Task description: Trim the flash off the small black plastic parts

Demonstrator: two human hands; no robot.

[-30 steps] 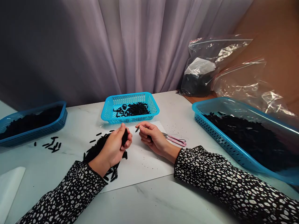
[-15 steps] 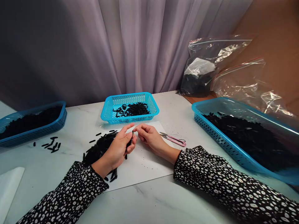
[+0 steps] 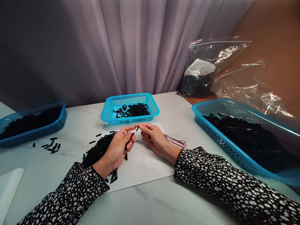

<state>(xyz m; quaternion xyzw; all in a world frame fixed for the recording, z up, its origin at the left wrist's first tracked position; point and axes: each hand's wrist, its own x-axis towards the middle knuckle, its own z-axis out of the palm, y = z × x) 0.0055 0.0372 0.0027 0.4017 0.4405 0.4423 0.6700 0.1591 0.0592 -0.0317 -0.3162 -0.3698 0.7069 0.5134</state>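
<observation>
While my left hand [image 3: 119,145] curls its fingers around slim black pieces [image 3: 127,143], I pinch a slender black strip [image 3: 137,128] in my right hand [image 3: 154,138], near the far edge of the rectangular white paper sheet [image 3: 142,175].

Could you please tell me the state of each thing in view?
Left hand: curled around black pieces
Right hand: pinching a slim black piece
Middle basket: partly filled
Left basket: holding a dark heap
Right basket: holding a large dark heap
Pile: loose, partly hidden by the left hand
Pink-handled snips: lying down, blades partly hidden
Plastic bag: upright, dark contents low down; seal unclear
</observation>
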